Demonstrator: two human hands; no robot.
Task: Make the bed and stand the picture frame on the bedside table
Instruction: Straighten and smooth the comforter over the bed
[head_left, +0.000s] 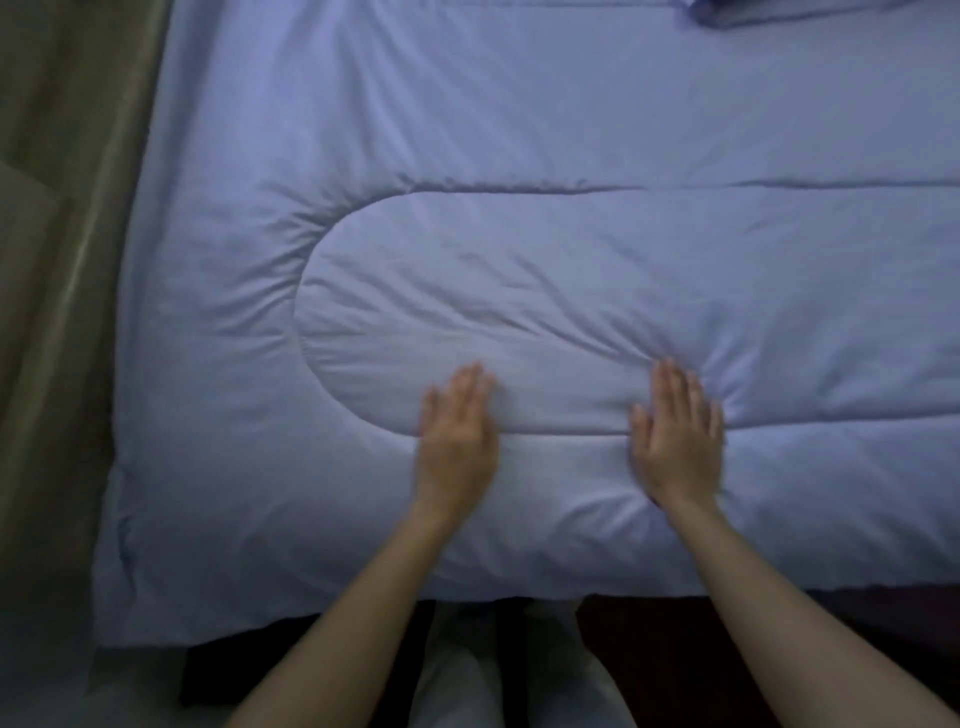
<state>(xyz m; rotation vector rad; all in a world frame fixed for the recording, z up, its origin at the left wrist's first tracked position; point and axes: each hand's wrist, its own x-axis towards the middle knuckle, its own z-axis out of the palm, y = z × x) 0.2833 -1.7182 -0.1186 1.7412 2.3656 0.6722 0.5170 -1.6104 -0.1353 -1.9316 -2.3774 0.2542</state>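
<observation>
Two hands, left (457, 441) and right (678, 436), press flat on the quilt (519, 270)

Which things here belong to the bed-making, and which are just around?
Job: blue quilt; left hand and right hand, both flat on it; darker blue bedding at the top edge.
Just around: olive curtain beside the bed.

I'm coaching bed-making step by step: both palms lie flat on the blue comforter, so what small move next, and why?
Probably slide the flat palms apart, left hand leftward and right hand rightward, along the blue comforter. Creases fan out from the right fingertips and a long fold crosses the padding above both hands; an outward sweep should flatten them.
</observation>
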